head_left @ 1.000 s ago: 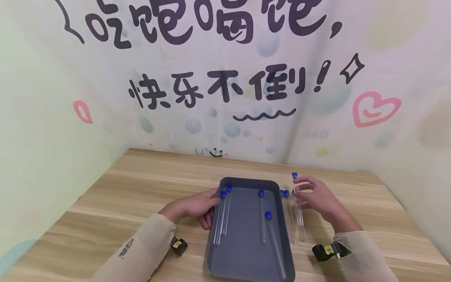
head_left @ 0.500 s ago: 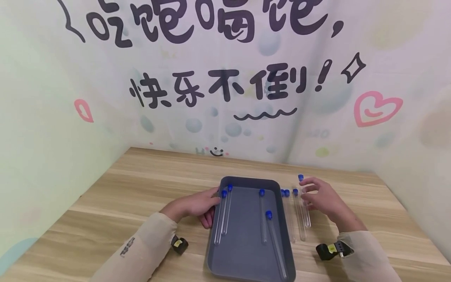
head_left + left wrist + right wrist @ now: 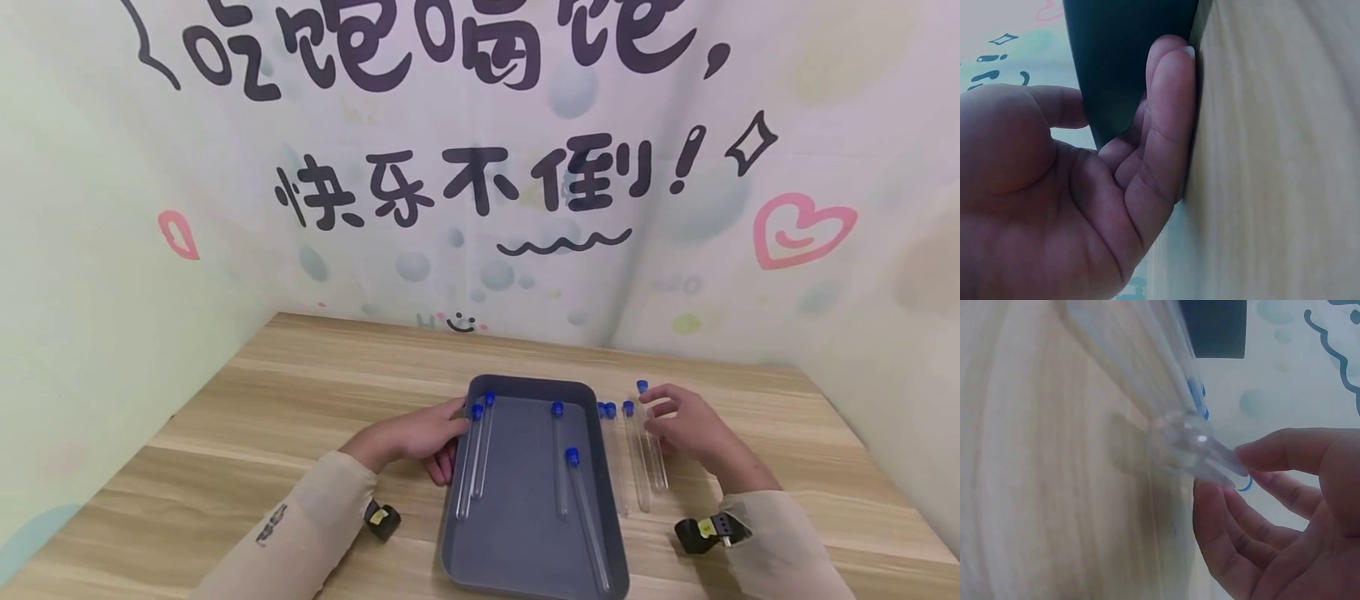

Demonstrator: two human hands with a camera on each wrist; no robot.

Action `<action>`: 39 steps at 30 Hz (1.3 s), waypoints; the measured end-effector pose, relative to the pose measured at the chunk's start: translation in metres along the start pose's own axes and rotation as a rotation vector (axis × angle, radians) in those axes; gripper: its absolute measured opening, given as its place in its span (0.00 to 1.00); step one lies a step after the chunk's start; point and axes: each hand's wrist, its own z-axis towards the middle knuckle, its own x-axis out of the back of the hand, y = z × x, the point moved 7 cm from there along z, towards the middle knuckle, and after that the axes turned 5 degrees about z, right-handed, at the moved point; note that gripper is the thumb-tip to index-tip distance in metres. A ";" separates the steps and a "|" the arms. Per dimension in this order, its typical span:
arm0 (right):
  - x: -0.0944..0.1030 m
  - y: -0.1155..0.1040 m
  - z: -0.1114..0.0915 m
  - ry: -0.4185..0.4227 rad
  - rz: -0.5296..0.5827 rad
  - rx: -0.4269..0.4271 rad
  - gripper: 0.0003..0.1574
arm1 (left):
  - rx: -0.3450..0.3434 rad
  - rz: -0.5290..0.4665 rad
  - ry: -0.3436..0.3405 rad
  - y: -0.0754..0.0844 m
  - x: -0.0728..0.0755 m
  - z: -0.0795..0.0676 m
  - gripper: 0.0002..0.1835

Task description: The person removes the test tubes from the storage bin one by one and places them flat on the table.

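My left hand [image 3: 422, 435] holds the grey tray [image 3: 517, 546] at its left side. In the left wrist view, the thumb lies at the rim and the fingers curl against the outer wall. To the tray's right, my right hand [image 3: 686, 427] pinches a clear test tube [image 3: 657, 458] with a blue cap, near its upper part. The right wrist view shows the tube's rounded end [image 3: 1179, 440] nearest the camera, thumb and fingers around the far part. Just left of it lies another blue-capped test tube [image 3: 640, 467], apart from the held one at the bottom.
Inside the tray, two test tubes [image 3: 465, 475] lie along the left wall and two more [image 3: 588, 529] toward the right. More blue-capped tubes [image 3: 617, 454] lie close outside the right wall. Behind the wooden table [image 3: 360, 342] hangs a printed cloth [image 3: 390, 275].
My right hand has carried the test tube rightward, away from its neighbour, and lowered it slightly toward the table. The left hand and the tray have stayed in place.
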 end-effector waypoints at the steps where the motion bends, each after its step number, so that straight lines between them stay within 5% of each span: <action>1: -0.001 0.000 0.000 -0.005 -0.009 -0.004 0.25 | 0.003 -0.003 -0.001 -0.001 0.000 0.000 0.29; 10: -0.007 0.002 0.000 -0.063 0.000 -0.041 0.25 | -0.001 0.000 -0.003 -0.001 0.000 0.000 0.28; 39: -0.009 0.009 0.004 -0.057 -0.059 -0.092 0.29 | 0.001 -0.007 -0.005 -0.001 0.001 0.001 0.30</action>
